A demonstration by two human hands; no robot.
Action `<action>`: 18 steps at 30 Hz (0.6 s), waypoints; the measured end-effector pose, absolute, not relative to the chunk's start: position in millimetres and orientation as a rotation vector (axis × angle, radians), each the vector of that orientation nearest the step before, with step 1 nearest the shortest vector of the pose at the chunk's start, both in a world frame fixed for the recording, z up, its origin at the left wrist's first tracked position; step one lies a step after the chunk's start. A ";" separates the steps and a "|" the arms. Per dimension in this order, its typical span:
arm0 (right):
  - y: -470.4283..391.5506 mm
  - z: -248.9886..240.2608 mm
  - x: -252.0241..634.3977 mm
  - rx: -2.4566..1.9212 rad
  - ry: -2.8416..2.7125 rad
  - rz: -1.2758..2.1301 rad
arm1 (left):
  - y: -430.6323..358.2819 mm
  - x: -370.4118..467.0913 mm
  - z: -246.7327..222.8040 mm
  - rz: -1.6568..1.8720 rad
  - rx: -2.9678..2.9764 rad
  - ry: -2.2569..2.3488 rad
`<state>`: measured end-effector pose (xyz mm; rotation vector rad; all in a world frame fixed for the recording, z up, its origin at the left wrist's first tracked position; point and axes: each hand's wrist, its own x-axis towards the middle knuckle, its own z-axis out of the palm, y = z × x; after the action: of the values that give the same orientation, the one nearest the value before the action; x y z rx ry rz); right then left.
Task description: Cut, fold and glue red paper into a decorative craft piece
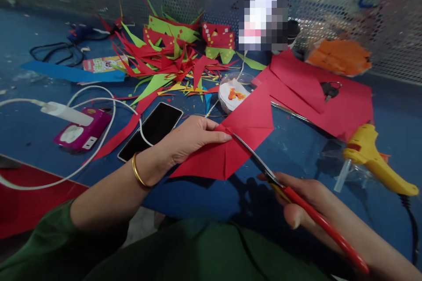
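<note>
My left hand (201,136) pinches a folded red sheet of paper (250,129) near its middle, thumb on top. Creases run across the sheet, and it is held above the blue table. In my right hand (303,202) is a pair of scissors (325,224) with long red handles. Their blades point up and left, the tip at the paper close to my left thumb. The blades look nearly closed. Behind the paper stands a round clear container (232,96) with a white surface and orange bits on it.
Red and green paper strips (171,48) pile up at the back. A black phone (151,129), a purple power socket (82,129) and white cables lie left. Right are red sheets (356,96), keys (329,90) and a yellow glue gun (372,158). Perforated metal (329,9) borders the back.
</note>
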<state>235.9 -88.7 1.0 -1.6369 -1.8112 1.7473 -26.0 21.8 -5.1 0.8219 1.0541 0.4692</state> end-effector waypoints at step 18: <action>-90.8 -5.9 238.3 -1.574 -1.905 1.617 | 20.6 -27.1 -9.6 0.479 0.852 1.015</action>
<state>238.3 -90.8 -5.9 -1.5743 -1.9046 1.6170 -27.1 20.6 -9.6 0.8521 1.0152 0.4795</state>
